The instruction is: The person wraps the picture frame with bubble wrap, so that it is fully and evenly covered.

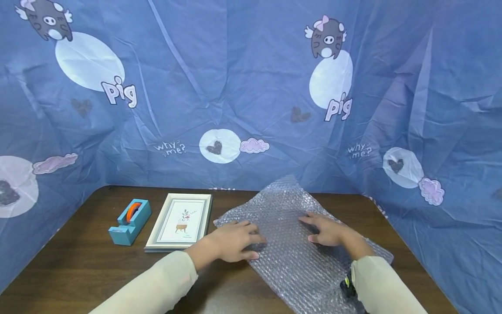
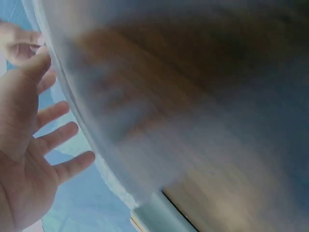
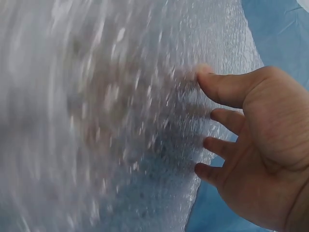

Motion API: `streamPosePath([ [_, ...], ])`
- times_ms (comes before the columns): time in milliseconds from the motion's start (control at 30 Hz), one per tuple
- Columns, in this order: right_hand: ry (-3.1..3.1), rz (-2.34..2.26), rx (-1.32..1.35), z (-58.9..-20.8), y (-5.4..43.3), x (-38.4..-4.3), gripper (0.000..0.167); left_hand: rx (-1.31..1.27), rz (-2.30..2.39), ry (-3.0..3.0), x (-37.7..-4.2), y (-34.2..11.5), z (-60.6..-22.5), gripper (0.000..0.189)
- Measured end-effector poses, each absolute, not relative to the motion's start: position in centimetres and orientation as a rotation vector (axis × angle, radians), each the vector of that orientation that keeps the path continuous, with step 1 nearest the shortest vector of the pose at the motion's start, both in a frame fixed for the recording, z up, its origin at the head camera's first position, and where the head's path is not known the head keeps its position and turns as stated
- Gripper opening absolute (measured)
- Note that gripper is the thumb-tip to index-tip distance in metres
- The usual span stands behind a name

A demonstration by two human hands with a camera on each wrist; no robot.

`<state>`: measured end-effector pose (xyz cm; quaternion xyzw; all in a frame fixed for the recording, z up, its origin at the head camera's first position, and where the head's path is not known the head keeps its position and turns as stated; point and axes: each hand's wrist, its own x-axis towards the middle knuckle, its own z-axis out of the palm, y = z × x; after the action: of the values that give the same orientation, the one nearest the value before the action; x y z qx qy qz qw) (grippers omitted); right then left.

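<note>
My fingers [image 1: 256, 239] are spread in the head view — left hand [image 1: 235, 242] at the left edge of the bubble wrap [image 1: 282, 244] on the table [image 1: 231, 292], right hand [image 1: 329, 231] over its right side. Left wrist: fanned beside an edge. Right wrist: apart — close at the wrap.

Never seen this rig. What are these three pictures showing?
No machine here: a person works with a bare left hand and a bare right hand. The wide picture comes from a head-worn camera looking forward and down; the two close-ups come from cameras on each wrist. The dark brown wooden table bears a sheet of clear plastic bubble wrap, a white rectangular picture frame to its left and, further left, a teal tape dispenser with an orange roll. Both hands are at the bubble wrap, fingers spread apart. Neither plainly grips it; which fingers touch it, I cannot tell.
</note>
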<state>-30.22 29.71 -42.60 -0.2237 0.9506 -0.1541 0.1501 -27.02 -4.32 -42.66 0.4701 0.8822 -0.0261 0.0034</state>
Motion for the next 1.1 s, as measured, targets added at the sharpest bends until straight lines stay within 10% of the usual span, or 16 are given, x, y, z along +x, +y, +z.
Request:
streamPosePath([
  [1100, 2.711, -0.424, -0.659, -42.5, 24.4, -31.4, 0.057, 1.282, 0.102, 2.761, -26.8, -8.6, -41.9, 0.058],
])
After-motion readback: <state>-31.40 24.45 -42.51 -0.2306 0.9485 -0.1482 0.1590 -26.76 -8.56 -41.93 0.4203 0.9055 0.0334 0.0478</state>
